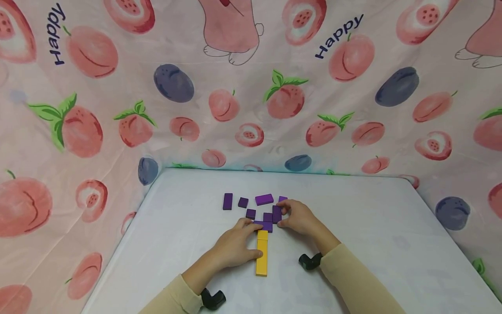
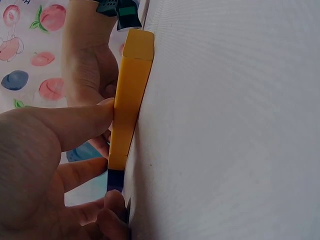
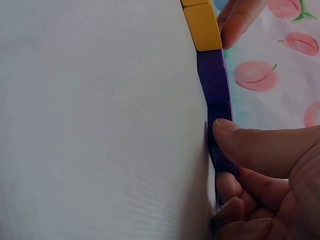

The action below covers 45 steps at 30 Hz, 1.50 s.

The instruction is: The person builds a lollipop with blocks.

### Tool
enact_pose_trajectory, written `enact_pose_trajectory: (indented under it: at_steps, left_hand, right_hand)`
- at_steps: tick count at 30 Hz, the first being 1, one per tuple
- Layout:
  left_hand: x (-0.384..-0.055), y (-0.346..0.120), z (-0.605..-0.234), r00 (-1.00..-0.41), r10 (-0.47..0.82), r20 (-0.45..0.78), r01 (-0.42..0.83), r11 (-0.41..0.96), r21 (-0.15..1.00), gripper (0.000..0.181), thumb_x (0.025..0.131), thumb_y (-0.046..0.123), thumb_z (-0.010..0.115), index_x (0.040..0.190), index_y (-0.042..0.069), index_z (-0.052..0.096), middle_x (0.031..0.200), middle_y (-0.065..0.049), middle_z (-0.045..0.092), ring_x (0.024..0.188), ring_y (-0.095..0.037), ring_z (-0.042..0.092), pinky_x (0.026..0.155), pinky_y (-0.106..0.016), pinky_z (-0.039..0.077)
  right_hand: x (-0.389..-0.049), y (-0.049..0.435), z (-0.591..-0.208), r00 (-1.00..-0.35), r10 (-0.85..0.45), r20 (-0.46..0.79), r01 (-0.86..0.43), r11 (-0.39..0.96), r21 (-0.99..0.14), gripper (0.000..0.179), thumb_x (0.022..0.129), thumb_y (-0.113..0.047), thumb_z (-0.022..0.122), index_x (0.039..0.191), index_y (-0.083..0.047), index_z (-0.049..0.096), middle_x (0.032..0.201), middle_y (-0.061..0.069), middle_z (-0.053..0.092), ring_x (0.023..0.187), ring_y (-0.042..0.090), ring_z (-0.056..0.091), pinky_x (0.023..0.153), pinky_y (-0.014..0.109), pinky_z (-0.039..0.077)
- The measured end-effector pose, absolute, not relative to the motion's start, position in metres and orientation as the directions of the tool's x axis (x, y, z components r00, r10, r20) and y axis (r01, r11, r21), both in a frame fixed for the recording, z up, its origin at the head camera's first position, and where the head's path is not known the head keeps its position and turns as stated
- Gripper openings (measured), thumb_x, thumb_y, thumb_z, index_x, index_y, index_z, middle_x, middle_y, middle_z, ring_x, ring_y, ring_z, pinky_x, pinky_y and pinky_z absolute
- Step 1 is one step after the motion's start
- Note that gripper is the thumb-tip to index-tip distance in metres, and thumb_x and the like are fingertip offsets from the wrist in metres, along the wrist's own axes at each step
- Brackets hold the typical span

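Observation:
My left hand (image 1: 234,245) reaches in from the left, its thumb against the side of a long yellow block (image 1: 261,264). The other fingers touch the left end of a purple block (image 1: 268,227) lying crosswise. A short yellow block (image 1: 262,235) sits between that purple block and the long yellow one, in line with it. My right hand (image 1: 301,218) pinches an oblong purple block (image 1: 276,214), thumb at its near end and fingers at its far end. Left of this block, a small purple cube (image 1: 268,216) fits against it and the crosswise block.
Behind the hands lie loose purple pieces: an oblong block (image 1: 228,201), another oblong block (image 1: 264,199), a cube (image 1: 243,203), a second cube (image 1: 250,213), and a piece (image 1: 282,199) partly behind the right fingers. A fruit-print cloth (image 1: 251,96) hangs behind the white table (image 1: 188,196).

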<state>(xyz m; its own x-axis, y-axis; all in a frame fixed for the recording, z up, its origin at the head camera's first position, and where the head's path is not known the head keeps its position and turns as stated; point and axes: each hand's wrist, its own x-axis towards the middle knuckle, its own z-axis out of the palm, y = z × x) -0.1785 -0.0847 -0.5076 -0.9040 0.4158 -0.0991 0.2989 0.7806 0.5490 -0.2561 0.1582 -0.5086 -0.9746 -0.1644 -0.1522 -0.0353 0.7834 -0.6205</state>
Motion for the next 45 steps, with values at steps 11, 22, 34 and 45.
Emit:
enact_pose_trajectory:
  at_steps: [11,22,34,45]
  left_hand:
    - [-0.181,-0.085,-0.508,-0.9,0.425,-0.099,0.304,0.773,0.557,0.068,0.093,0.05,0.081,0.153,0.029,0.06,0.16,-0.01,0.05,0.13,-0.036,0.065,0.11,-0.06,0.053]
    - [-0.183,-0.087,-0.51,-0.906,0.412,-0.095,0.277,0.748,0.603,0.06,0.097,0.046,0.078,0.152,0.029,0.061,0.157,-0.009,0.053,0.137,-0.035,0.061,0.115,-0.06,0.05]
    - [-0.187,-0.09,-0.508,-0.913,0.399,-0.083,0.244,0.7,0.671,0.054,0.099,0.036,0.076,0.15,0.027,0.062,0.154,-0.009,0.057,0.141,-0.033,0.059,0.118,-0.058,0.049]
    - [-0.197,-0.093,-0.506,-0.944,0.327,-0.039,0.205,0.677,0.707,0.052,0.098,0.021,0.078,0.148,0.022,0.063,0.143,-0.003,0.065,0.096,-0.015,0.059,0.093,-0.037,0.057]
  right_hand:
    - [-0.256,0.158,-0.509,-0.978,-0.155,-0.139,-0.04,0.797,-0.603,0.061,0.083,-0.016,0.092,0.139,-0.016,0.07,0.104,0.002,0.063,0.108,0.025,0.057,0.102,0.046,0.051]
    - [-0.255,0.156,-0.509,-0.977,-0.148,-0.15,-0.028,0.796,-0.605,0.06,0.083,-0.015,0.092,0.139,-0.016,0.07,0.104,0.002,0.063,0.109,0.025,0.057,0.106,0.048,0.051]
    - [-0.257,0.155,-0.508,-0.978,-0.127,-0.163,-0.006,0.805,-0.593,0.062,0.082,-0.015,0.094,0.139,-0.017,0.07,0.104,0.002,0.063,0.109,0.025,0.057,0.105,0.046,0.053]
    - [-0.256,0.154,-0.508,-0.978,-0.129,-0.162,-0.009,0.807,-0.59,0.063,0.082,-0.015,0.094,0.14,-0.017,0.07,0.103,0.002,0.062,0.112,0.026,0.057,0.109,0.048,0.053]
